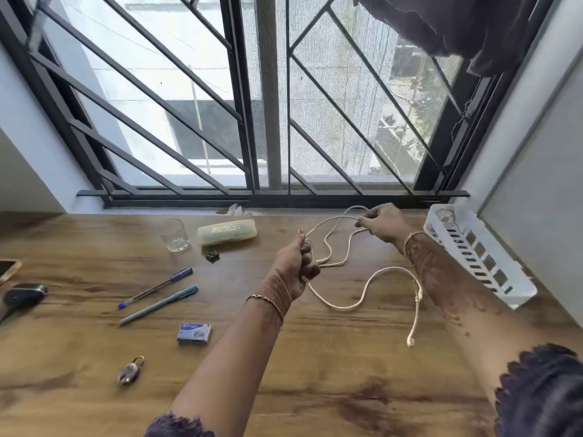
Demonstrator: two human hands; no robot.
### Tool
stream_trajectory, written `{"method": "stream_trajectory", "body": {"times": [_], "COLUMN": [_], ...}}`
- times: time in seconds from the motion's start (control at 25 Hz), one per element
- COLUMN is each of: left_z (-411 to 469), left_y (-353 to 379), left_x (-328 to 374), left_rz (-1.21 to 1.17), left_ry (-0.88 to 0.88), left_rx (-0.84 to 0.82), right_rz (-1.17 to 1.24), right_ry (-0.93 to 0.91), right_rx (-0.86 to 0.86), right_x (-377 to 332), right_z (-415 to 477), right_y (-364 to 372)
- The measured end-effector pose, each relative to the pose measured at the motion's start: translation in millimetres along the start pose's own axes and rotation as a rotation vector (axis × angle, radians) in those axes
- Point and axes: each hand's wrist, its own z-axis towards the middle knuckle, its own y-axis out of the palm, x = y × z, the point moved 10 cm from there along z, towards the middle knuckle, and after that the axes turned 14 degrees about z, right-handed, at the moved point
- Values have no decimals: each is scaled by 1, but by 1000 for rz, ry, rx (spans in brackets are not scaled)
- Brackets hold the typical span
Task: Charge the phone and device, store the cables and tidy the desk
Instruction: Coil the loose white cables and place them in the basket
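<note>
**White cable held between both hands over the wood tabletop**

Wood-grain tabletop (pixel 315 389) seen from the head camera, sitting right under a barred window (pixel 252 105).

The white cable (pixel 417 310) is the main thing going on. The left hand (pixel 295 263) has its fingers curled round one stretch of it, lifted a bit off the tabletop. The right hand (pixel 383 223) is further back near the sill and pinches a loop of the same cable between thumb and fingers. A couple of slack loops hang between the two hands. The rest snakes across the tabletop under the right forearm, with the free end lying loose near the front.

A white slotted basket (pixel 479 253) sits at the right edge against the wall, just beside the right wrist.

The phone (pixel 8 269) is way over at the left edge and mostly cut off. Next to it there's a dark gadget (pixel 23 294), can't tell what it is.

Other stuff lying around:
- a clear glass (pixel 174 235) and a pale case (pixel 227 231) toward the back
- a blue pen (pixel 156 287) and a teal pen (pixel 159 305) side by side
- a small blue box (pixel 193 333)
- a padlock (pixel 130 370) near the front left
</note>
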Motion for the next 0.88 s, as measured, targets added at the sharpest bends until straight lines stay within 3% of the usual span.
{"method": "stream_trajectory", "body": {"times": [0.24, 0.36, 0.52, 0.68, 0.88], "left_z": [0, 3, 14, 23, 7], "left_y": [34, 39, 40, 32, 48], "left_x": [26, 41, 40, 20, 17], "left_rz": [-217, -278, -263, -14, 731], "left_ry": [78, 157, 219, 285, 549], "left_rx": [-172, -142, -53, 54, 101], "right_rz": [-402, -548, -540, -483, -392], "right_ry": [-81, -140, -217, -253, -262], "right_rx": [-24, -208, -485, -555, -494], "right_x": [5, 6, -2, -18, -21], "right_z": [-15, -39, -86, -107, -97], "right_y": [20, 45, 71, 67, 49]}}
